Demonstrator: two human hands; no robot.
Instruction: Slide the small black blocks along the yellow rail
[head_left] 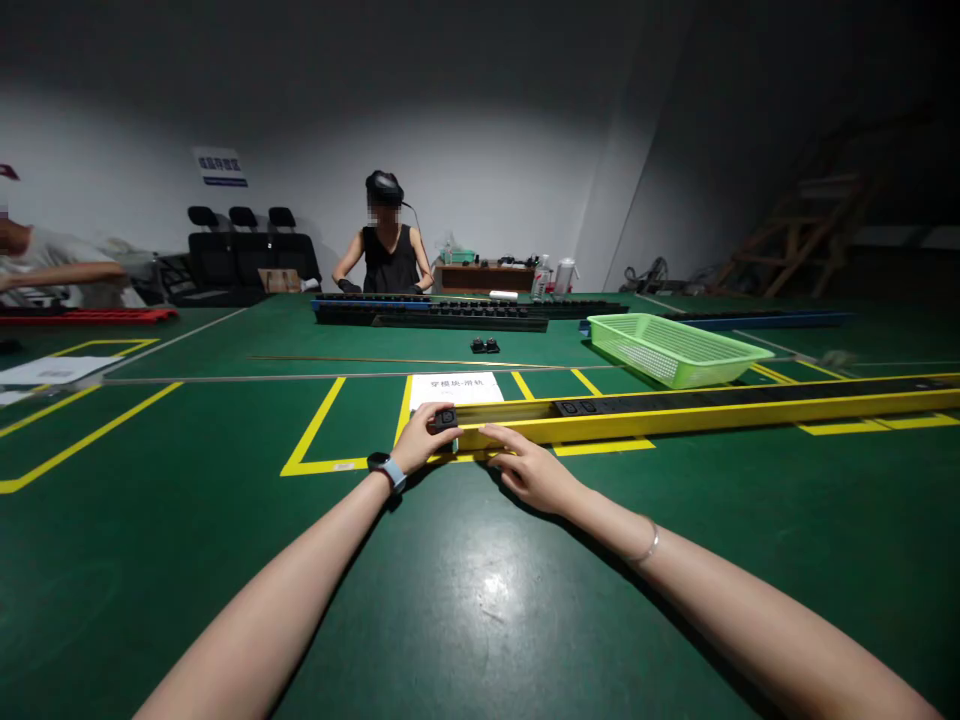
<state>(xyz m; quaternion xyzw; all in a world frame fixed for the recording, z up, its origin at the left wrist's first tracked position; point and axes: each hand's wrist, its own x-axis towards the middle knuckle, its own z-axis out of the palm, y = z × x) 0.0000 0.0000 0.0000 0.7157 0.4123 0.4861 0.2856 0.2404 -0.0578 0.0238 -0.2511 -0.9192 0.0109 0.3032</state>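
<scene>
Fingers of your left hand are clamped on a black module, just left of centre in the frame, with the thumb on its near side and the fingertips over the top. The module sits at the left end of the yellow rail; whether it lies wholly within the channel or partly outside the mouth cannot be told.

Note the axis: the rail runs lengthwise from the centre of the frame to the right edge, rising slightly toward the right. The module lies roughly in line with it. Farther right along the same channel sit black socket pieces, separated from the held module by a stretch of open channel.

Your left hand is the nearer to the module. Your right hand lies to its right, below the rail, the index finger extended against the rail's near wall and the others curled; whether these hold anything cannot be told.

Behind the module, toward the top of the frame, lies a printed white sheet; above that, small black parts. A green basket stands beyond the rail, right of centre.
</scene>
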